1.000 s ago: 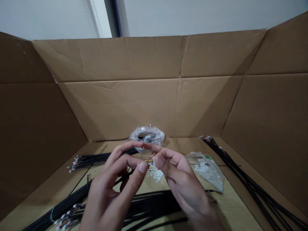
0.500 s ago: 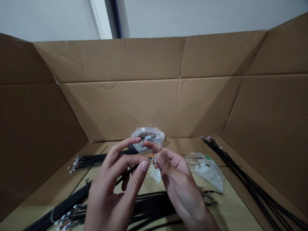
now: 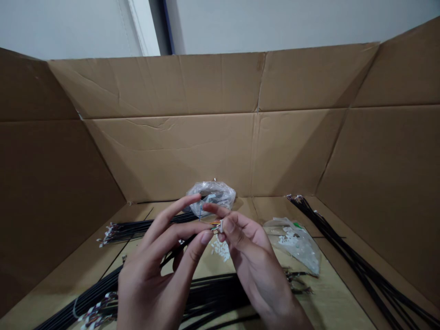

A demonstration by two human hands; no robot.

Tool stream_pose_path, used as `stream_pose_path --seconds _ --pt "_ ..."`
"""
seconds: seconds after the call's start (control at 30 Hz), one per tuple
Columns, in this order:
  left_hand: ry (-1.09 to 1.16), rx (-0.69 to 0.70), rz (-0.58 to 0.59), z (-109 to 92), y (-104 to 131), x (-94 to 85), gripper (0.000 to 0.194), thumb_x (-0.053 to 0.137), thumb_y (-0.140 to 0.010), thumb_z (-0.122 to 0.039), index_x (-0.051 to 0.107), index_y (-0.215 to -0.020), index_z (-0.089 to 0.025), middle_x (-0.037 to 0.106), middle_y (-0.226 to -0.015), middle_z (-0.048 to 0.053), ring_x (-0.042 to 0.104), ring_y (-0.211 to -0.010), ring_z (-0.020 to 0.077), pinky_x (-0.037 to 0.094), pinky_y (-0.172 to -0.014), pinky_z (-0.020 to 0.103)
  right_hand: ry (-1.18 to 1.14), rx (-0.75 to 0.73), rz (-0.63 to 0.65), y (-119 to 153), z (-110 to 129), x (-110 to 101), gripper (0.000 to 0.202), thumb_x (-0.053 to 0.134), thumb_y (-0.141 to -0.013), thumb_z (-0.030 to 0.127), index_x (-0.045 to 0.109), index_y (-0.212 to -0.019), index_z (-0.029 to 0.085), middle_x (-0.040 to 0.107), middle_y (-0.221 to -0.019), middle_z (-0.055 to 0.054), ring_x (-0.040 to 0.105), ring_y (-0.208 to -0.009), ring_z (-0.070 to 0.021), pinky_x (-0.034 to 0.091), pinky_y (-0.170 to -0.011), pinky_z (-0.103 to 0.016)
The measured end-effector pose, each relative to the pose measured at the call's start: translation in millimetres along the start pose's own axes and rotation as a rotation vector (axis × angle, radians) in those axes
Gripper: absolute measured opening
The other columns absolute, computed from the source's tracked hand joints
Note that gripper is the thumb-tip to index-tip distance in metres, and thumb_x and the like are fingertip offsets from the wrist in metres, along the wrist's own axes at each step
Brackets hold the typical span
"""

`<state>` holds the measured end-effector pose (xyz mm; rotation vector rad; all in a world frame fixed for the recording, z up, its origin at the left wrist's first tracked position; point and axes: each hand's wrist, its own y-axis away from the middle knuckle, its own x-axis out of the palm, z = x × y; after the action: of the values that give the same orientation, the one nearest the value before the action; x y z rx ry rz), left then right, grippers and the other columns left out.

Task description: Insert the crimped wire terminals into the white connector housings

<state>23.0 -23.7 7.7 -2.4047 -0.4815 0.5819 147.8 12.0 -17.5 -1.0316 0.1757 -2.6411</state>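
Observation:
Between thumb and index finger, my left hand point(image 3: 165, 266) pinches the end of a black cable point(image 3: 173, 254), whose thin coloured wires point(image 3: 215, 225) fan out toward the right. My right hand point(image 3: 252, 256) is closed on a small white connector housing point(image 3: 221, 226), held by the thumb and a finger. Wires from the cable reach the connector; how deep each one sits is too small to tell. Behind the fingers lies a loose pile of white connector housings point(image 3: 222, 250). Below the hands runs a bundle of black cables point(image 3: 216, 293).
Cardboard walls point(image 3: 172, 156) enclose the work surface. At the back sits a clear plastic bag point(image 3: 220, 192); another bag with white connectors point(image 3: 299, 247) lies right. Cable bundles with white ends rest at left point(image 3: 134, 229), lower left point(image 3: 92, 286) and right point(image 3: 354, 261).
My left hand has shifted slightly left and its grip on the cable has moved a little. My right hand stays nearly in place, still holding the connector.

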Motion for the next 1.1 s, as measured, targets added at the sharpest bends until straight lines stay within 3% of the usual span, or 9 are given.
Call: stream_pose_path --seconds 0.13,0.3,0.53,0.63,0.8,1.1 --pt "0.018 -0.02 -0.029 0 0 2.9 0.012 0.072 -0.089 -0.037 0.077 -0.079 -0.034 0.074 -0.125 -0.006 0.068 -0.12 0.0232 0.056 -0.066 0.024 -0.005 -0.015 0.004 0 1 1 0.013 0.085 -0.081 0.04 0.081 -0.08 0.027 0.078 -0.12 -0.001 0.062 -0.117 -0.0244 0.037 -0.106 -0.039" --pt "0.014 -0.028 -0.008 1 -3 5.6 0.023 0.074 -0.084 -0.049 0.077 -0.083 -0.027 0.076 -0.119 0.006 0.07 -0.114 0.0333 0.063 -0.077 0.037 0.004 0.0 -0.014 1 1 2 0.018 0.085 -0.08 0.041 0.082 -0.091 0.027 0.077 -0.124 -0.004 0.06 -0.122 -0.0278 0.035 -0.11 -0.043" --pt "0.045 -0.036 0.003 7 -8 2.6 0.026 0.074 -0.082 -0.052 0.076 -0.083 -0.026 0.076 -0.117 0.007 0.07 -0.114 0.0339 0.063 -0.083 0.041 0.047 -0.003 0.002 1 0 3 0.019 0.083 -0.083 0.04 0.081 -0.095 0.027 0.076 -0.125 -0.004 0.06 -0.125 -0.0281 0.038 -0.112 -0.043" --pt "0.07 -0.048 0.012 8 -6 -0.3 0.021 0.074 -0.085 -0.047 0.076 -0.081 -0.027 0.075 -0.122 0.005 0.069 -0.119 0.0319 0.061 -0.085 0.037 0.168 -0.131 -0.036 4 2 2 0.019 0.081 -0.085 0.04 0.078 -0.103 0.033 0.073 -0.128 -0.001 0.059 -0.126 -0.0264 0.041 -0.107 -0.042" --pt "0.139 -0.052 0.084 7 -4 -2.0 0.011 0.072 -0.089 -0.037 0.077 -0.081 -0.033 0.074 -0.126 -0.004 0.068 -0.121 0.0199 0.055 -0.084 0.022 0.5 -0.369 -0.063 12 10 1 0.006 0.075 -0.09 0.038 0.076 -0.096 0.036 0.066 -0.133 0.003 0.049 -0.137 -0.0245 0.035 -0.111 -0.041" --pt "0.124 -0.072 0.106 3 -5 -4.5 0.012 0.071 -0.09 -0.037 0.076 -0.08 -0.032 0.074 -0.125 -0.004 0.067 -0.123 0.0219 0.055 -0.084 0.024 0.735 -0.426 -0.09 10 13 0 0.012 0.07 -0.095 0.039 0.073 -0.086 0.032 0.069 -0.127 0.002 0.055 -0.13 -0.0227 0.036 -0.112 -0.041"
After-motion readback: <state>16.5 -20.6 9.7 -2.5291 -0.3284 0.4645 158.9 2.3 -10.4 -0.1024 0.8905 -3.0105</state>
